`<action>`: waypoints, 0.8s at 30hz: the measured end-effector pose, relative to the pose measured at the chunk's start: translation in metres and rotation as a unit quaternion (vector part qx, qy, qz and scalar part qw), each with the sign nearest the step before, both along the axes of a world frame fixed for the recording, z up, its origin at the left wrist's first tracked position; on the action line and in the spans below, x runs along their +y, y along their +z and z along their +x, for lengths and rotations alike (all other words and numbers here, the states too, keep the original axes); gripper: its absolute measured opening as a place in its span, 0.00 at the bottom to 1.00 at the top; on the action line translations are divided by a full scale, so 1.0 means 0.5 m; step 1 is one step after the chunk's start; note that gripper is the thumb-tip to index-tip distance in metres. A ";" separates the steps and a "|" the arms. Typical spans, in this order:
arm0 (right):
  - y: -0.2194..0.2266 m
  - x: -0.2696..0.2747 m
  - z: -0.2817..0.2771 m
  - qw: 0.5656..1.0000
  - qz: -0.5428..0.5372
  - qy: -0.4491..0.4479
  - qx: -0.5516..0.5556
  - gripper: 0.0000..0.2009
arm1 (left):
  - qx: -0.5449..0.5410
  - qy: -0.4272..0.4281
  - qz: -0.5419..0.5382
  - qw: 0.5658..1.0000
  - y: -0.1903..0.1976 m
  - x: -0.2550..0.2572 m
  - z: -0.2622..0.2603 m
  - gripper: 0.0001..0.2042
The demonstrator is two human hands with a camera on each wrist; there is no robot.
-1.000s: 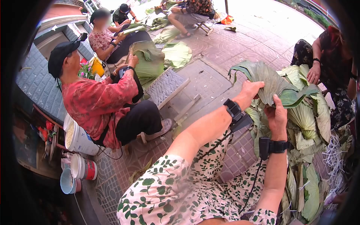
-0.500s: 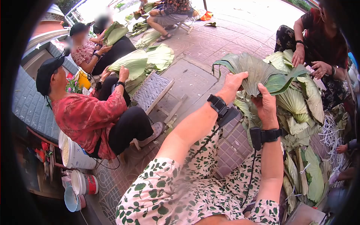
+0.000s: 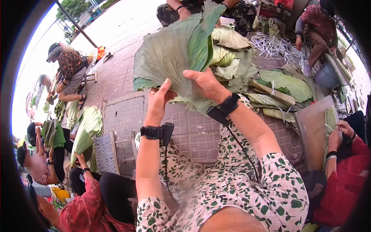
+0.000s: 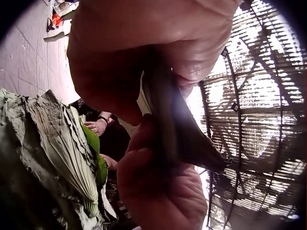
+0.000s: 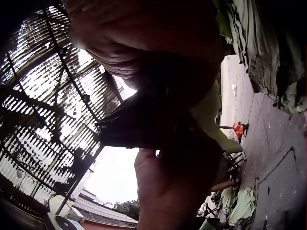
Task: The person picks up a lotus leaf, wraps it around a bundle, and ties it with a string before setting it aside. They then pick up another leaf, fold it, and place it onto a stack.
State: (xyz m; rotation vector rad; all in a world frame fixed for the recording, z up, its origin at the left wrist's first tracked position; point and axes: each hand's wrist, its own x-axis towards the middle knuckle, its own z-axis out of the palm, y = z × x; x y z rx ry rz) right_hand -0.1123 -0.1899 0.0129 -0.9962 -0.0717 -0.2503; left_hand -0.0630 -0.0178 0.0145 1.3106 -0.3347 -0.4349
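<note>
As both hands (image 3: 181,91) pinch leaf (image 3: 170,54) (folded).

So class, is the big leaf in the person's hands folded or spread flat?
Folded: the leaf fans out from where both hands pinch its gathered base.

Head view: the fingertips of the left hand (image 3: 159,101) slip behind the leaf (image 3: 170,58), out of sight, and the right hand (image 3: 206,83) covers the leaf's lower edge. The leaf's top runs off the frame. The faces of the people on the left are blurred, and the person in red (image 3: 344,185) at right is cut by the dark rim.

Left wrist view: the hand fills the frame, close and soft; the leaf edge (image 4: 165,120) pinched there is a dark blur.

Right wrist view: the right hand (image 5: 168,120) is all shadow against the bright sky, and how its fingers lie can't be made out.
</note>
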 end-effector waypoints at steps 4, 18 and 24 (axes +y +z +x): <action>0.041 -0.051 -0.090 0.998 0.060 -0.019 0.000 0.20 | 0.008 -0.071 0.008 0.997 0.004 0.008 -0.019 0.18; 0.109 -0.449 -0.196 0.627 -0.517 -0.582 -0.008 0.18 | 0.015 -0.099 0.060 0.993 -0.007 -0.007 -0.062 0.13; 0.108 -0.422 -0.011 0.467 -0.693 -0.546 -0.054 0.22 | 0.047 -0.164 0.047 0.984 0.017 -0.030 -0.087 0.14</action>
